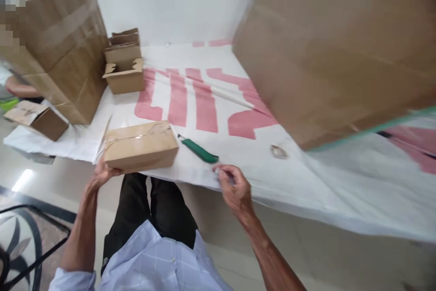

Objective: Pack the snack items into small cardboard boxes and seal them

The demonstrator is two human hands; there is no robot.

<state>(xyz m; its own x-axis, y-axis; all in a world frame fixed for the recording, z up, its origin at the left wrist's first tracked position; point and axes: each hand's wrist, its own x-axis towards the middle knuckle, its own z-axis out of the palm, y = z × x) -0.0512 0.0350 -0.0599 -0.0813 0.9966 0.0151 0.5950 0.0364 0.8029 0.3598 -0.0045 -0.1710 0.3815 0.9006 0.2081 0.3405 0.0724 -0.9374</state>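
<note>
A closed cardboard box (141, 145) lies at the front edge of the cloth-covered table, with a strip of clear tape along its top and a flap standing up at its left end. My left hand (103, 174) grips the box's lower left corner. Just right of the box rests a green utility knife (200, 151), its blade end toward the box. My right hand (235, 186) is beside the knife's handle end, thumb and fingers pinched together. Whatever may be between those fingertips is too small to make out.
Open cardboard boxes (124, 80) stand at the back left beside a large brown carton (73, 50). Another big carton (340, 64) fills the right. A small ring-like item (279, 151) lies near it. A person's arm (22, 87) and a smaller box (39, 118) are far left.
</note>
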